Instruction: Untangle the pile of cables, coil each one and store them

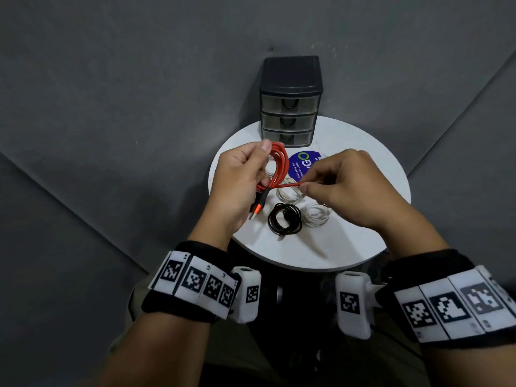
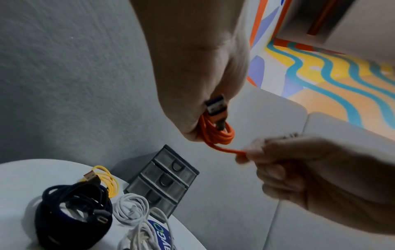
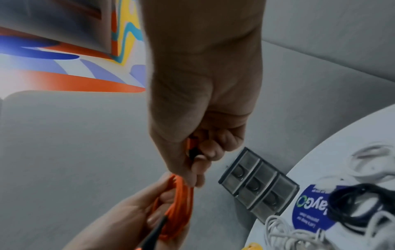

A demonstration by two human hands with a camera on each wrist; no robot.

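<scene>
Your right hand (image 1: 339, 182) has its fingers (image 1: 305, 188) pinched on the free tail of the orange cable (image 1: 277, 166), with the rest of that tail curled inside your fist in the right wrist view. Your left hand (image 1: 238, 180) holds the gathered orange loops upright above the counter (image 1: 363, 247), fingers curled round them and thumb on top, and the USB plug (image 1: 255, 210) pokes out below the palm.

This looks like the finishing wrap — the tail crossing the waist of the coil. To do it well, keep the left grip firm enough that the loops stay stacked, and lead the tail round the middle with light, even tension; pull hard and the braided loops will likely bunch or slip out of your thumb. Tuck the end connector through a loop so the wrap cannot spring open.

Below your hands, a black coil (image 1: 284, 219) and white coils (image 1: 317, 215) lie on the counter near the blue sticker (image 1: 303, 163), and a yellow cable (image 2: 107, 179) shows in the left wrist view. The small drawer unit (image 1: 289, 107) stands at the far edge with its drawers closed, so storing probably comes after this wrap.
</scene>
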